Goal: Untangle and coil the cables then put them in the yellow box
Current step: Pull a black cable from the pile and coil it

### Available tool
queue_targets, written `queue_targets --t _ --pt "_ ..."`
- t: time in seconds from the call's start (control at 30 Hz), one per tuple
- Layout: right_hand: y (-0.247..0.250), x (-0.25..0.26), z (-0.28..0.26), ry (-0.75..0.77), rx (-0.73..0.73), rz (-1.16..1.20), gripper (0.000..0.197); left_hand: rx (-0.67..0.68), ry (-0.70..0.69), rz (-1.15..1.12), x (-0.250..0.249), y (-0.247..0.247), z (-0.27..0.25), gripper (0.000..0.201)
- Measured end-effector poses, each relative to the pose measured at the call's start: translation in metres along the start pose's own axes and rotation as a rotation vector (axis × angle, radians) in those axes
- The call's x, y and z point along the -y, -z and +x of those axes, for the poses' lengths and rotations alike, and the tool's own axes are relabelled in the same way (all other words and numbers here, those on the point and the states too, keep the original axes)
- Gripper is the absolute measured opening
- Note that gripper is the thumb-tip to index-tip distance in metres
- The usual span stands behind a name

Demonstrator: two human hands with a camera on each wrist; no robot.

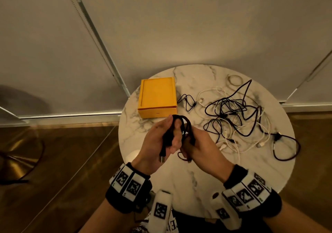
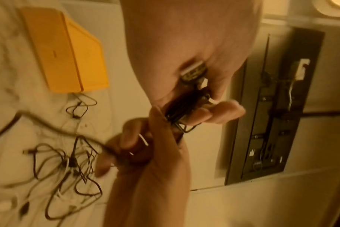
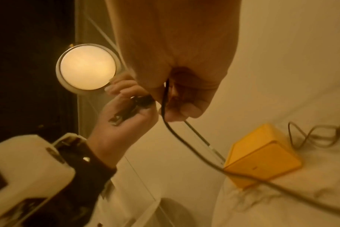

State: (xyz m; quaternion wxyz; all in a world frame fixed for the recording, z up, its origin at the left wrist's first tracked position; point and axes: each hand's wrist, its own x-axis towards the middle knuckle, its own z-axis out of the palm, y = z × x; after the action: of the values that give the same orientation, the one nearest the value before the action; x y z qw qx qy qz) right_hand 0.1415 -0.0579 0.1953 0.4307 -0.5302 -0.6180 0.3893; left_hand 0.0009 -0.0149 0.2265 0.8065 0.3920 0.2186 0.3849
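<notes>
Above the round marble table (image 1: 197, 182), my left hand (image 1: 170, 132) grips a bundle of black cable loops (image 1: 181, 123). Its USB plug (image 1: 162, 158) hangs out below my palm and also shows as the plug (image 2: 193, 72) (image 3: 116, 119). My right hand (image 1: 190, 143), touching the left, pinches a strand of the same black cable (image 3: 165, 99), which trails down past the yellow box (image 3: 262, 156). The yellow box (image 1: 157, 96) (image 2: 68, 50) sits at the table's far left, and its lid looks closed. A tangle of black and white cables (image 1: 233, 117) (image 2: 68, 161) lies on the right half.
A short black cable (image 1: 186, 101) lies just right of the box. A dark cable loop (image 1: 287, 148) hangs over the table's right edge. A small white cable coil (image 1: 234, 80) lies at the far side. A lit round lamp (image 3: 87, 67) glows to the left, off the table.
</notes>
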Motion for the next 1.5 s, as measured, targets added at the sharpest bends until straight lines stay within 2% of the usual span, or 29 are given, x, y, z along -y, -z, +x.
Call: queue_targets --t 0.07,0.17,0.3,0.37,0.43,0.57,0.63,0.67,0.77,0.83,0.9,1.0,1.1,1.17,1.23,1.3,1.37,1.5 --pt "-0.009 0.006 -0.002 -0.031 0.022 0.124 0.028 -0.056 -0.051 -0.115 -0.004 -0.001 0.004 0.041" --pt "-0.021 0.009 -0.005 -0.003 0.051 0.085 0.014 -0.097 -0.114 -0.247 -0.013 -0.001 0.011 0.04" --pt "-0.024 0.012 -0.01 -0.056 0.183 0.056 0.005 -0.169 -0.256 -0.079 -0.024 0.008 0.018 0.038" --pt "-0.024 0.013 -0.015 -0.003 0.233 -0.045 0.006 -0.192 -0.312 0.094 -0.025 0.016 0.02 0.035" --pt "-0.023 0.016 -0.014 0.06 0.249 -0.137 0.008 -0.205 -0.336 0.363 -0.026 0.026 0.02 0.037" --pt "-0.008 0.028 -0.004 0.158 0.29 -0.347 0.017 -0.083 -0.302 1.051 -0.014 0.036 0.014 0.038" --pt "0.006 0.03 0.003 0.218 0.273 -0.43 0.018 -0.032 -0.247 1.3 -0.009 0.042 0.008 0.041" --pt "0.014 0.029 0.006 0.233 0.252 -0.452 0.019 -0.007 -0.191 1.301 -0.008 0.045 0.005 0.041" --pt "0.036 0.022 0.012 0.231 0.183 -0.468 0.021 0.082 -0.039 1.079 -0.008 0.047 -0.006 0.034" --pt "0.043 0.016 0.014 0.168 0.153 -0.378 0.015 0.157 0.037 0.956 -0.006 0.045 -0.012 0.04" --pt "0.045 0.012 0.015 0.044 0.139 -0.188 0.015 0.214 0.062 0.795 -0.004 0.039 -0.016 0.035" --pt "0.04 0.01 0.012 -0.064 0.222 0.005 0.024 0.183 0.039 0.63 -0.003 0.036 -0.013 0.024" --pt "0.029 0.007 0.004 -0.095 0.365 0.246 0.024 0.12 0.071 0.444 -0.003 0.039 -0.009 0.026" --pt "0.024 0.003 0.0 -0.117 0.396 0.334 0.03 0.124 0.11 0.313 -0.002 0.042 -0.009 0.027" --pt "0.018 0.002 -0.001 -0.107 0.373 0.288 0.036 0.138 0.145 0.206 0.001 0.043 -0.011 0.03" --pt "0.012 0.003 0.0 -0.067 0.311 0.242 0.033 0.132 0.159 0.125 0.006 0.042 -0.011 0.032" --pt "0.007 0.003 0.002 -0.042 0.23 0.235 0.027 0.072 0.143 0.066 0.012 0.039 -0.009 0.033" --pt "0.0 -0.009 0.008 0.037 0.07 -0.004 0.028 -0.123 0.07 0.211 0.018 0.026 -0.004 0.033"
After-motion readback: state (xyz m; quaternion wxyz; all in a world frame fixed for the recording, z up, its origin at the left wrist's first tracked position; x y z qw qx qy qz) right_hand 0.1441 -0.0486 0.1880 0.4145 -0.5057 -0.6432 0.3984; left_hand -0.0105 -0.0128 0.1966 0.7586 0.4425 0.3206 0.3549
